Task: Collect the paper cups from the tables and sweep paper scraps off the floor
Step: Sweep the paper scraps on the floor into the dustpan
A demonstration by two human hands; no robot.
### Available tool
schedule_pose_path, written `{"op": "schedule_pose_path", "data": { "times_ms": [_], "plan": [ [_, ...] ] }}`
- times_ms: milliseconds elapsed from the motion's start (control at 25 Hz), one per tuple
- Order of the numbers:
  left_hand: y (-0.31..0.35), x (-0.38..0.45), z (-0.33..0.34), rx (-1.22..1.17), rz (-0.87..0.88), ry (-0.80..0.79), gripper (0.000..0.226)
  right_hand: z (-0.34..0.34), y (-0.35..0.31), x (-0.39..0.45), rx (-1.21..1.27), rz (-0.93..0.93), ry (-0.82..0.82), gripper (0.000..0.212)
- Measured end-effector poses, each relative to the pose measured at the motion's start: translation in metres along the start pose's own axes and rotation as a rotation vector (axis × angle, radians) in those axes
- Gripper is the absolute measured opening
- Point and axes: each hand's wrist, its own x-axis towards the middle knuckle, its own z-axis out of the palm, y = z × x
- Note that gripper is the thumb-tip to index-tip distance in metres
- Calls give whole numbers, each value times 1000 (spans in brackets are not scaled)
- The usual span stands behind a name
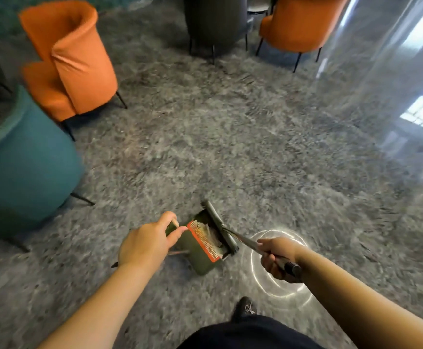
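Observation:
A dark green dustpan [200, 258] with an orange comb edge sits low over the grey speckled floor, and pale paper scraps [206, 231] lie inside it. My left hand [147, 244] grips the top of the dustpan's handle. My right hand [278, 258] is curled round the black broom handle [289, 267], and the broom head [220, 226] rests against the dustpan's mouth. No paper cups are in view. The picture is blurred by motion.
A teal armchair [21, 167] stands close on the left, with an orange chair [71, 59] behind it. At the back stand a dark chair [215, 18] and another orange chair [298, 21]. A glass wall [394, 79] runs along the right. My shoe [245, 308] is below the dustpan.

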Motion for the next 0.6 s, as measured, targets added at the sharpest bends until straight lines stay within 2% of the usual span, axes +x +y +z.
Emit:
{"op": "schedule_pose_path", "data": {
  "times_ms": [120, 280, 400, 600],
  "plan": [
    [36, 65, 0, -14, 59, 0, 50, -39, -52, -4, 8, -10, 21, 22],
    [81, 150, -2, -18, 138, -15, 50, -83, -110, -8, 117, -37, 47, 22],
    [105, 216, -2, -7, 189, -15, 45, -112, -150, -3, 213, -75, 82, 13],
    [138, 346, 3, -15, 293, -64, 41, -146, -233, 16, 348, -152, 127, 22]
  ]
}}
